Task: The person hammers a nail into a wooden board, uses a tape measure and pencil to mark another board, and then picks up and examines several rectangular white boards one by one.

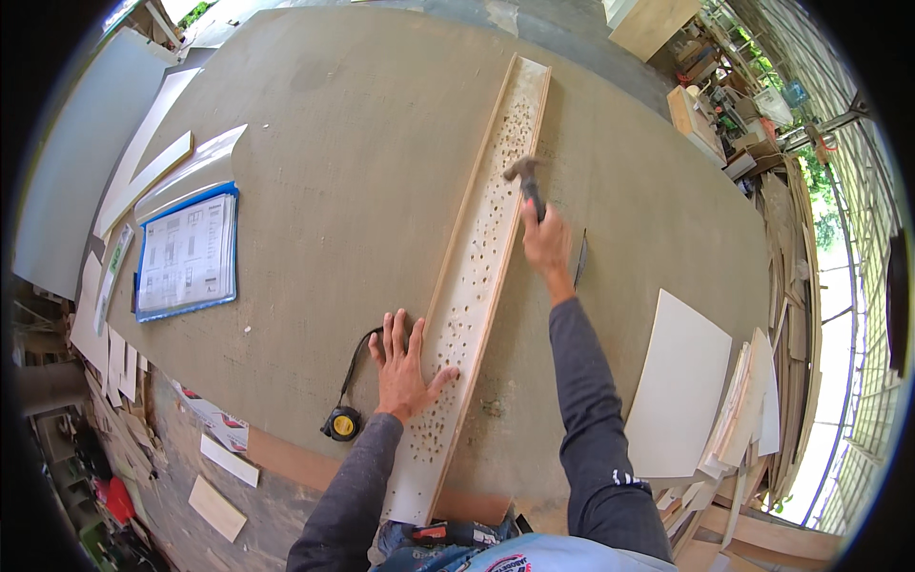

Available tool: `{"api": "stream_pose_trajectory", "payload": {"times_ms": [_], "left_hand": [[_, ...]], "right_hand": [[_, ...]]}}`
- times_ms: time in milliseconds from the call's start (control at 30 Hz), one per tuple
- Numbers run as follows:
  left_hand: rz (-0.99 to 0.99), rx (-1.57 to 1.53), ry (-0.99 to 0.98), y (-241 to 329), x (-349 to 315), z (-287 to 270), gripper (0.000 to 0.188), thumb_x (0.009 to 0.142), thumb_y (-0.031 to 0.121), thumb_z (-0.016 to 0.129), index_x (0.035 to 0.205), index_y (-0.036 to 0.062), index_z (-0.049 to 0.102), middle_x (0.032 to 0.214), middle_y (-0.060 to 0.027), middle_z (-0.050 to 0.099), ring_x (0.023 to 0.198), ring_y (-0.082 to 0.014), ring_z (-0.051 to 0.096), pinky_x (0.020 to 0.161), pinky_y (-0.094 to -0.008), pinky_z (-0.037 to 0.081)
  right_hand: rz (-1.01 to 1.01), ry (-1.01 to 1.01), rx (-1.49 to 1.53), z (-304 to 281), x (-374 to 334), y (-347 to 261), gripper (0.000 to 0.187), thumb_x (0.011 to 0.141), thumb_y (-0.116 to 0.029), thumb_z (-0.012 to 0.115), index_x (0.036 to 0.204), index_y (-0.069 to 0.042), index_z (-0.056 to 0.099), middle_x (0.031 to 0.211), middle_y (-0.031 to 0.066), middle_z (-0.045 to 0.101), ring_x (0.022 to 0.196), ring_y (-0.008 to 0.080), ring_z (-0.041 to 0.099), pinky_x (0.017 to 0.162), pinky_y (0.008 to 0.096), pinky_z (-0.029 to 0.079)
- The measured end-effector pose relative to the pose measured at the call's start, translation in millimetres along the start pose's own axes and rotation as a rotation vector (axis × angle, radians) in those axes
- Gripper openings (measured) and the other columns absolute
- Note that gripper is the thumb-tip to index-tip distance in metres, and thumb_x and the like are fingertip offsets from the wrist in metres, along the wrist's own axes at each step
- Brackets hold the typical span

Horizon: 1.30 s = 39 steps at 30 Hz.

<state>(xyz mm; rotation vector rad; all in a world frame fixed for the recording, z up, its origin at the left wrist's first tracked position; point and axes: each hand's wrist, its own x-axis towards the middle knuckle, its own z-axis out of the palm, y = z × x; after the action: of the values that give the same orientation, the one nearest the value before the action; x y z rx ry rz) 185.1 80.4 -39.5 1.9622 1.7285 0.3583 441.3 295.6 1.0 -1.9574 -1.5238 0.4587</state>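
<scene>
My right hand (547,244) is closed round the handle of a hammer (532,191), thumb lying along the grip, and the hammer's head is over the far half of a long pale strip (474,276); I cannot tell whether it touches the surface. My left hand (402,379) is open and grips nothing: the fingers spread out beside the strip's left edge, pointing away from me, while the thumb reaches across onto its face. The strip lies on the big brown counter (324,191), running from just in front of my waist toward the far side, slightly rightward, with raised wooden edges and a scatter of small dark spots along it. Near my left hand sits a black and yellow tape measure (341,423), its dark strap trailing up toward my fingers. A thin dark object (581,259) lies just right of my right wrist. Farther left I have a blue-edged folder (188,253) of printed sheets, and on the right a white panel (675,391) lies near some stacked boards (739,400).
</scene>
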Motion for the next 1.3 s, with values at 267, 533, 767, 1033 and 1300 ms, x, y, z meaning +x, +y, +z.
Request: {"api": "stream_pose_trajectory", "payload": {"times_ms": [267,533,767,1033,1300], "left_hand": [[-0.007,0.010,0.017,-0.5,1.7,-1.3,0.106,0.082,0.077,0.060,0.157,0.0078,0.030,0.166,-0.0177,0.012,0.157,-0.0325,-0.001,0.123,-0.0565,-0.005],[0.017,-0.021,0.040,5.0,-0.4,3.8,0.107,0.080,0.071,0.068,0.156,0.0056,0.031,0.165,-0.0190,0.014,0.156,-0.0339,0.000,0.123,-0.0556,-0.005],[-0.004,-0.024,0.049,6.8,-1.2,-3.7,0.107,0.079,0.070,0.069,0.156,0.0052,0.032,0.166,-0.0188,0.014,0.156,-0.0334,0.000,0.123,-0.0543,-0.005],[0.008,-0.021,0.065,1.2,-2.5,1.2,0.107,0.079,0.071,0.068,0.154,0.0047,0.034,0.165,-0.0195,0.016,0.156,-0.0337,0.001,0.123,-0.0548,-0.004],[0.017,-0.049,0.055,9.4,0.3,2.3,0.107,0.078,0.072,0.068,0.154,0.0050,0.034,0.164,-0.0196,0.017,0.156,-0.0337,0.001,0.123,-0.0554,-0.004]], "right_hand": [[-0.205,0.089,0.167,-14.5,-124.5,-19.3,0.045,0.101,-0.048,0.055,0.091,-0.004,0.059,0.064,0.0178,0.062,0.057,0.0379,0.064,0.055,0.0456,0.048],[-0.215,-0.044,-0.310,6.0,-115.8,-0.6,0.038,0.100,-0.041,0.057,0.098,-0.003,0.058,0.064,0.0203,0.065,0.059,0.0404,0.067,0.055,0.0488,0.051],[-0.220,0.329,0.144,-18.9,-113.5,-41.6,0.041,0.101,-0.044,0.054,0.096,-0.003,0.056,0.069,0.0211,0.067,0.060,0.0431,0.066,0.057,0.0527,0.050],[-0.170,-0.003,-0.213,-14.9,-112.9,-39.2,0.048,0.101,-0.048,0.051,0.099,-0.001,0.057,0.067,0.0217,0.066,0.063,0.0416,0.067,0.059,0.0517,0.051],[-0.171,-0.065,-0.358,7.6,-119.0,4.1,0.045,0.100,-0.045,0.052,0.099,0.000,0.059,0.070,0.0228,0.068,0.064,0.0431,0.067,0.062,0.0544,0.051]]}}
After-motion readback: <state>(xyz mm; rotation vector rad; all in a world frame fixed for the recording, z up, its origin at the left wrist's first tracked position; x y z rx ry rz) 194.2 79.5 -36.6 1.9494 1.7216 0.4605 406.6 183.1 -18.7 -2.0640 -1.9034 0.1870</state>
